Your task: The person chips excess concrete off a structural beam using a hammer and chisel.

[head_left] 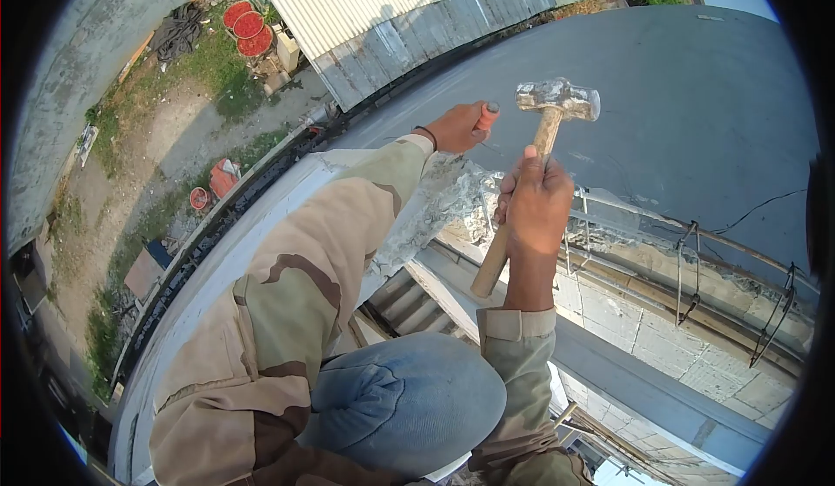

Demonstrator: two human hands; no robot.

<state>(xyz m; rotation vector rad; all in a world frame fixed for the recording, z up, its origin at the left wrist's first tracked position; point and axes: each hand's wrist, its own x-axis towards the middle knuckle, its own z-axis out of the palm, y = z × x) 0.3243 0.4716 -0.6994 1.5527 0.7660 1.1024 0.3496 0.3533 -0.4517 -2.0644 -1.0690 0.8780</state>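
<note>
My left hand (454,129) is wrapped round the orange grip of a chisel (491,112), its grey metal end sticking up above the fist. The chisel's lower end is hidden behind my hand. Below it lies rough, broken concrete (426,212) at the edge of the grey slab. In my right hand (537,212) is a club hammer (557,99), gripped midway along its wooden handle. The worn, whitish hammer head is raised to the right of the chisel, apart from it.
Exposed reinforcing bars (696,234) with bent ties run along the slab's broken edge at right. A block wall (635,329) stands beneath them. Past the left edge, the ground (113,182) lies far below, with red baskets (250,25). A corrugated roof (391,8) is beyond.
</note>
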